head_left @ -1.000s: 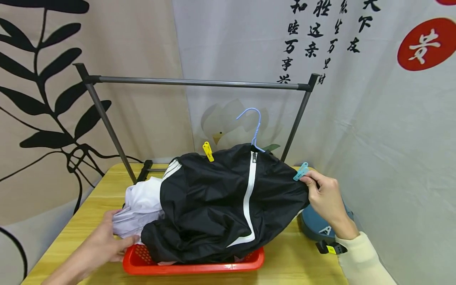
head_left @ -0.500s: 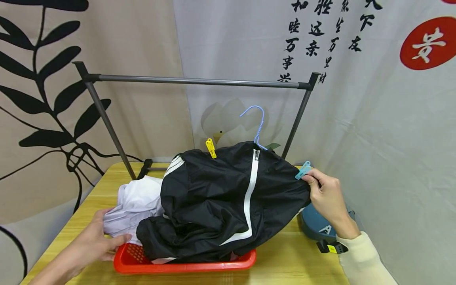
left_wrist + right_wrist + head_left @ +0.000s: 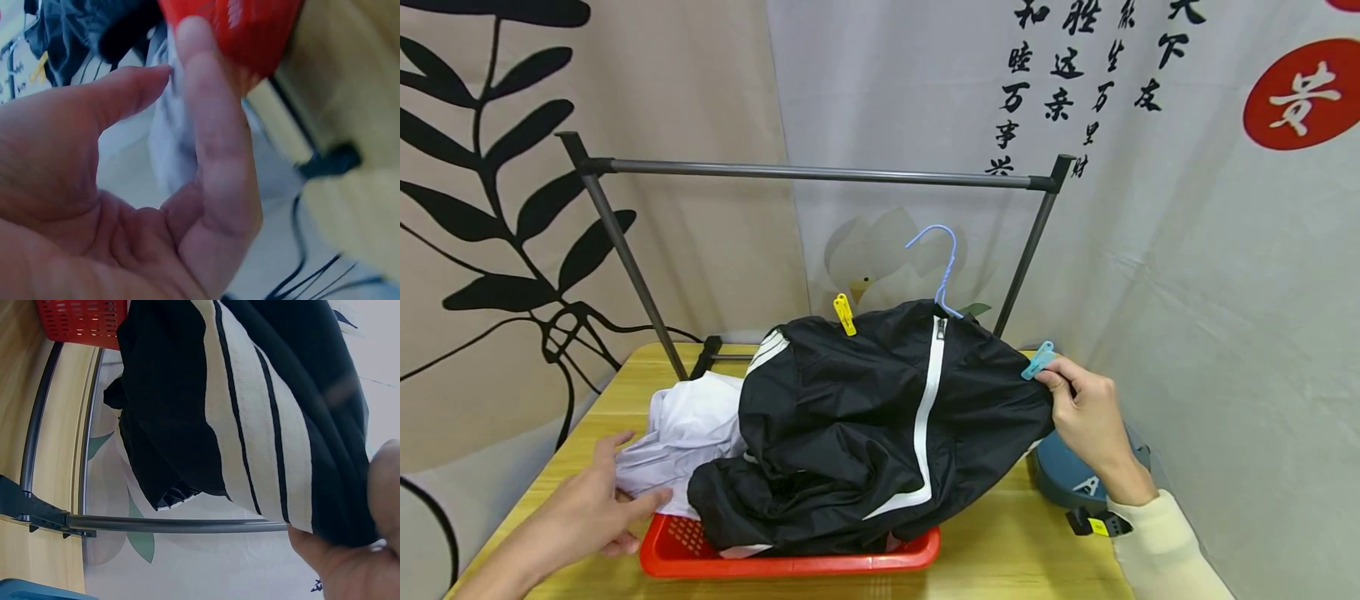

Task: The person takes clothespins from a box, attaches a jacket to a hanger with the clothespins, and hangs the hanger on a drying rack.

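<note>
Black jacket (image 3: pixel 842 425) — right hand (image 3: pixel 1090 417) pinching it beside blue clip (image 3: pixel 1039 360); left hand (image 3: pixel 580 510) spread — near white cloth (image 3: pixel 692 421).

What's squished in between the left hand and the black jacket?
In the head view, crumpled whitish cloth lies between the left hand and the black jacket.
</note>
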Tool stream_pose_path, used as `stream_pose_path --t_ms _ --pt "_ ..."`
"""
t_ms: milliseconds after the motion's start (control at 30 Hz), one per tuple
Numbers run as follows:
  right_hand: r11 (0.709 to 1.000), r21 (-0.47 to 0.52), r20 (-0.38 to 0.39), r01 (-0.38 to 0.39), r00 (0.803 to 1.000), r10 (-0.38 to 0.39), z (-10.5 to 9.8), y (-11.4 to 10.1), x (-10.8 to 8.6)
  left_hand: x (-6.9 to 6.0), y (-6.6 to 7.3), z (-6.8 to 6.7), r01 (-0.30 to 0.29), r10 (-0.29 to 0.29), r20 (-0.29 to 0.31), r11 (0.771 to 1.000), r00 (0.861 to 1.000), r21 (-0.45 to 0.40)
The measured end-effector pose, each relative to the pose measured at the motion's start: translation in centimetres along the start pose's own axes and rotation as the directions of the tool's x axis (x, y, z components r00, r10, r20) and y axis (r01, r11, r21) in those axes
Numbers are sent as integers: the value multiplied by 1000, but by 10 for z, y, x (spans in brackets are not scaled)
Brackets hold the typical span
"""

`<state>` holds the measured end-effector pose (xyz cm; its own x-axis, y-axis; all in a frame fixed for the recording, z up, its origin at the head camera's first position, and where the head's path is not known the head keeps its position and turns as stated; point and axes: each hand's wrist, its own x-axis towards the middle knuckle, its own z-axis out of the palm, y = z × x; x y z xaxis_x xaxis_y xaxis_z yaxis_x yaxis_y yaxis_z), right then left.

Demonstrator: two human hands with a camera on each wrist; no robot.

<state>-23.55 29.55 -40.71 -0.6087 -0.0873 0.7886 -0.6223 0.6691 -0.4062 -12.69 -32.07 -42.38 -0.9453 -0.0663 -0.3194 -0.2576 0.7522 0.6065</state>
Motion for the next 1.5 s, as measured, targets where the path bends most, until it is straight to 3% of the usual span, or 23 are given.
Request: stream_pose_path --t_ms 67,167,233,267,367,467,533,667,700,767,933,1000,1100,1233,1333,1433,1500 --pt "1000 3 -1 0 1000 0 0 0 0 -5 4 -5 -8 12 -41 994 999 112" --pt "1000 6 -3 0 1000 0 0 0 0 -13 13 -9 -23 57 -121 964 991 265" --pt "1000 7 -2 -1 1000 1 -1 0 0 -18 21 -9 -53 127 -200 939 972 339" --pt "1000 7 -1 -1 1000 1 0 0 0 -20 25 -8 -72 171 -242 926 955 370" --pt "1000 6 2 -2 1000 2 0 0 0 -23 39 0 -156 318 -349 894 881 419" --pt "1000 7 6 -4 1000 4 0 0 -1 -26 55 14 -256 433 -378 863 818 436" --pt "1000 9 10 -6 1000 6 1 0 -1 -27 64 25 -348 530 -383 822 757 450" --pt "1000 12 10 -5 1000 5 1 -1 -1 -31 83 44 -537 710 -352 697 610 475" --pt "1000 12 10 -4 1000 4 1 -1 -1 -32 88 48 -573 741 -329 666 586 478" --pt "1000 10 9 -2 1000 2 1 -1 -1 -34 98 55 -623 782 -262 613 565 487" --pt "1000 9 12 -4 1000 4 1 -2 0 -36 121 72 -699 846 -60 475 529 535" --pt "1000 12 14 -8 1000 8 1 -1 0 -34 128 80 -719 849 7 444 529 535" --pt "1000 16 9 -14 1000 14 0 -2 0 -27 137 86 -733 823 90 442 560 516" --pt "1000 19 4 -17 1000 17 0 -2 0 -16 145 89 -732 770 172 474 614 489" --pt "1000 18 5 -15 1000 14 0 -1 0 -8 147 92 -730 737 223 487 638 479" --pt "1000 13 6 -12 1000 12 1 0 -1 0 148 94 -734 732 249 468 634 492" --pt "1000 10 6 -12 1000 12 1 0 -1 5 148 96 -741 749 250 437 614 511"
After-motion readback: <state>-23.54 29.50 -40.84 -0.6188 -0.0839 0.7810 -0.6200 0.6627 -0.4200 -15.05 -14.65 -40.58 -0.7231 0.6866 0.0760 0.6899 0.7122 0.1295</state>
